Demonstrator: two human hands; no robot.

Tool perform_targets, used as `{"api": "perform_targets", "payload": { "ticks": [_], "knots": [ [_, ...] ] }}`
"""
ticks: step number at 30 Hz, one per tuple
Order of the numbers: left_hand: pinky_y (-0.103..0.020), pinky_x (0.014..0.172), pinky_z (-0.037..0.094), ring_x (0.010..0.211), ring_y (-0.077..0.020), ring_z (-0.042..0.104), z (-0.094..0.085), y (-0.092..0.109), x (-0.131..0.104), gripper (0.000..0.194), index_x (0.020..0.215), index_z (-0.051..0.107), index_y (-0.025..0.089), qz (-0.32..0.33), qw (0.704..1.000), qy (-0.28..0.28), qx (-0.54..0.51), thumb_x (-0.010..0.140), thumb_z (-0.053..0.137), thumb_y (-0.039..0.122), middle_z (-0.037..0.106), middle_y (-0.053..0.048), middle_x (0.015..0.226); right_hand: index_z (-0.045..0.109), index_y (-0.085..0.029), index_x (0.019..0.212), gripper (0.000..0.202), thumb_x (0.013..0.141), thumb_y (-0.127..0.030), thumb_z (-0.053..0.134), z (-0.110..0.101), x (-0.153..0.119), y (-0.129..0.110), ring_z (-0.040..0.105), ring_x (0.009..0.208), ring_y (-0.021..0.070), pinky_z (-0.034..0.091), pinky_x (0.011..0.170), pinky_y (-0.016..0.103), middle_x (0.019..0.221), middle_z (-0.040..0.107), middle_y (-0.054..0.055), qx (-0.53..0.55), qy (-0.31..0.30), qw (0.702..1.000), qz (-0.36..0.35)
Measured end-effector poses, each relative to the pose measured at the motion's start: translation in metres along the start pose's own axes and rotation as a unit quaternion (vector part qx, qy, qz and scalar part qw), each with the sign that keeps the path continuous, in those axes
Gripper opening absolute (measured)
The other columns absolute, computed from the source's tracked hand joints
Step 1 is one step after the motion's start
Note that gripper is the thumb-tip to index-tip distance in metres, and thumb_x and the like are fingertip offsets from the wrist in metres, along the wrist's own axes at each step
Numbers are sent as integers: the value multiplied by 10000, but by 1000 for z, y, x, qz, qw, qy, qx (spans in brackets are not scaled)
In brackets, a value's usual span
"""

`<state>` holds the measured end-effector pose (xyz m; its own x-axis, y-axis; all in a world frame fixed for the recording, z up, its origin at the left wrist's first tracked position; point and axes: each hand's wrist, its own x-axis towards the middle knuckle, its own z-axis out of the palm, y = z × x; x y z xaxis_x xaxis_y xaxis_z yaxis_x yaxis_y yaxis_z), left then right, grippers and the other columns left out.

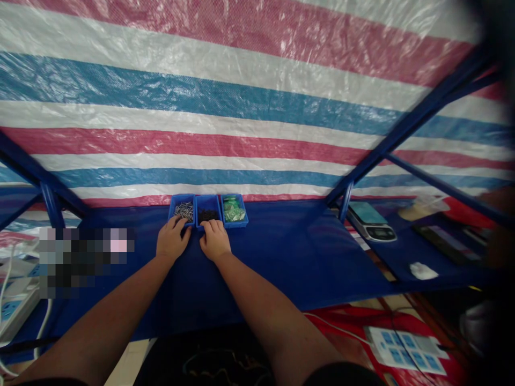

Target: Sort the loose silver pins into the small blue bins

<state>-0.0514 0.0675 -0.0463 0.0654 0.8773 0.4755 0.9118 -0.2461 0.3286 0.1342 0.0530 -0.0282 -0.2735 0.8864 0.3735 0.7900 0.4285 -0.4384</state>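
Note:
Three small blue bins stand side by side at the back of the blue table. The left bin (pixel 173 206) holds silvery screws (pixel 184 211), the middle bin (pixel 207 202) small black pieces (pixel 207 215), and the right bin (pixel 240 223) green-and-clear packets (pixel 233 210). My left hand (pixel 173 238) rests at the front edge of the left bin, its fingers slightly apart, with nothing visible in it. At the middle bin's front edge lies my right hand (pixel 215 238), its fingertips over the rim; the fingers are bent close together, and whether they hold anything is hidden.
Striped plastic sheeting (pixel 209 145) hangs behind the blue table (pixel 289 257). Blue metal bars slope down on both sides. Beyond the right bars sits a digital scale (pixel 372 222). Power strips lie at the far left and at lower right (pixel 406 351). A blurred patch covers things at left.

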Motion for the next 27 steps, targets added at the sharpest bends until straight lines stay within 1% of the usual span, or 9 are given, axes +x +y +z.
{"api": "perform_targets", "payload": {
  "ticks": [8, 12, 20, 27],
  "knots": [
    [-439, 1032, 469, 1216, -304, 587, -1, 1, -1, 345, 1225, 646, 229, 1, 1000, -4, 13, 968, 492, 400, 581, -121, 1368, 592, -214, 1254, 413, 846, -161, 571, -2, -1, 2, 432, 1164, 278, 435, 1009, 411, 1171, 577, 98, -5, -13, 1000, 3],
    [-428, 1027, 466, 1203, -295, 593, -1, 0, -1, 328, 1209, 650, 229, 7, 1000, -1, 21, 970, 498, 394, 589, -112, 1364, 593, -209, 1248, 415, 837, -155, 572, -1, -1, 3, 429, 1157, 280, 429, 1011, 413, 1168, 577, 95, 1, -8, 1000, 4],
    [-437, 951, 466, 1113, -306, 625, -2, 2, -1, 319, 1205, 644, 222, 0, 999, -4, 40, 964, 515, 386, 612, -101, 1351, 585, -213, 1255, 438, 820, -159, 576, 0, -1, 3, 431, 1164, 284, 433, 1009, 423, 1173, 568, 99, 4, -12, 1000, 7],
    [-442, 951, 454, 1125, -311, 619, -3, 4, -2, 336, 1225, 635, 216, 0, 999, -9, 46, 968, 507, 391, 606, -109, 1356, 588, -201, 1261, 462, 803, -149, 569, 2, -2, 4, 438, 1196, 283, 416, 1062, 431, 1225, 559, 104, 24, 8, 1000, 1]
  ]
}}
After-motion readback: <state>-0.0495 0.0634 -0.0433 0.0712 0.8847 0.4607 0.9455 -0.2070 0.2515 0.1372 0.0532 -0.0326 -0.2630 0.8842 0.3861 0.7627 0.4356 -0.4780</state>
